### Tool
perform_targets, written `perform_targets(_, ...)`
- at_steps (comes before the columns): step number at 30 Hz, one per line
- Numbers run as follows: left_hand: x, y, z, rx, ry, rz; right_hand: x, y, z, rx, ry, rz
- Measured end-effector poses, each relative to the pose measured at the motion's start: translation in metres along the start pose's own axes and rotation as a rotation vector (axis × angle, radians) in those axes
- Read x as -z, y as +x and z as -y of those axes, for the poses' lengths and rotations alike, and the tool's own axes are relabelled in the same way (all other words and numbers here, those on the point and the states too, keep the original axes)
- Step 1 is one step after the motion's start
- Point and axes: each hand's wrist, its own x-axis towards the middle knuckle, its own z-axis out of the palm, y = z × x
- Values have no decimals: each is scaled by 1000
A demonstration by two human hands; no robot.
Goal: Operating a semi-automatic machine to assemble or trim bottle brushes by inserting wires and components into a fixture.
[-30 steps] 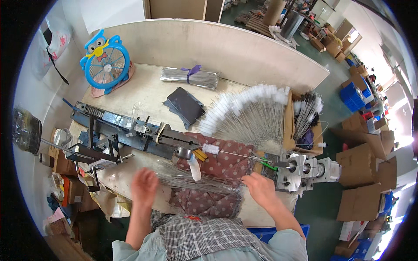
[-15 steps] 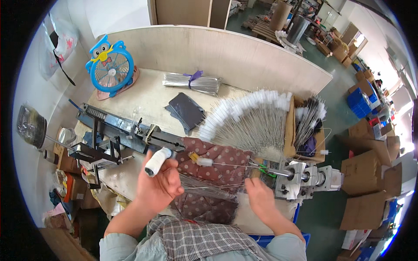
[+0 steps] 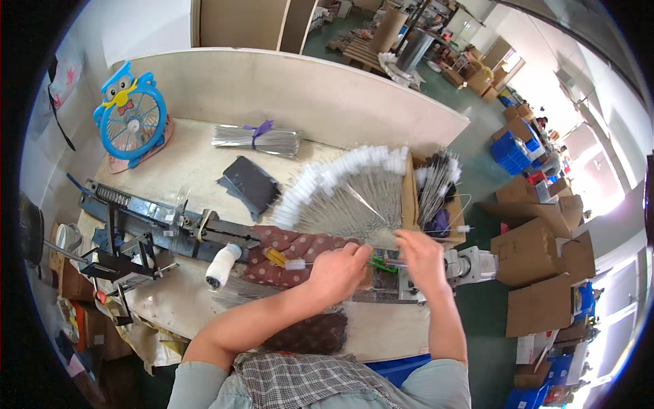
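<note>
My left hand (image 3: pixel 338 275) is closed, its fingertips pinched close to the machine head; whatever it pinches is hidden. Past these fingers, a thin wire runs to a brush with a white bristle tip (image 3: pixel 295 264), which lies over a brown dotted cushion (image 3: pixel 255 273) beside a yellow clip (image 3: pixel 275 256). My right hand (image 3: pixel 421 258), also closed, is just right of the left one. Bright, blurred thin wires (image 3: pixel 366 202) slant up and left from its fingertips. Between the hands, green-handled pliers (image 3: pixel 383 264) lie by the metal spindle machine (image 3: pixel 470 264).
A fan of white-tipped wire brushes (image 3: pixel 340 198) spreads behind my hands, next to a cardboard box (image 3: pixel 409 191) of more brushes. At left are a white thread spool (image 3: pixel 223 267), a long black metal fixture (image 3: pixel 157 228) and a blue fan (image 3: pixel 133 126). A tied wire bundle (image 3: pixel 272 141) lies behind.
My left hand has moved right, away from the thread spool, to beside my right hand. My right hand has risen and moved farther back, now with wires slanting up. The view has swung right.
</note>
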Motion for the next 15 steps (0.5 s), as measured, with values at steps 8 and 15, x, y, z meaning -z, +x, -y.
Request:
perform_targets(8,-18,35,28,-132,466,115,-27,7,-32,186,-140,54)
perform_targets(15,7,5,27,-136,384,-88,-26,20,-14,350,-3,200)
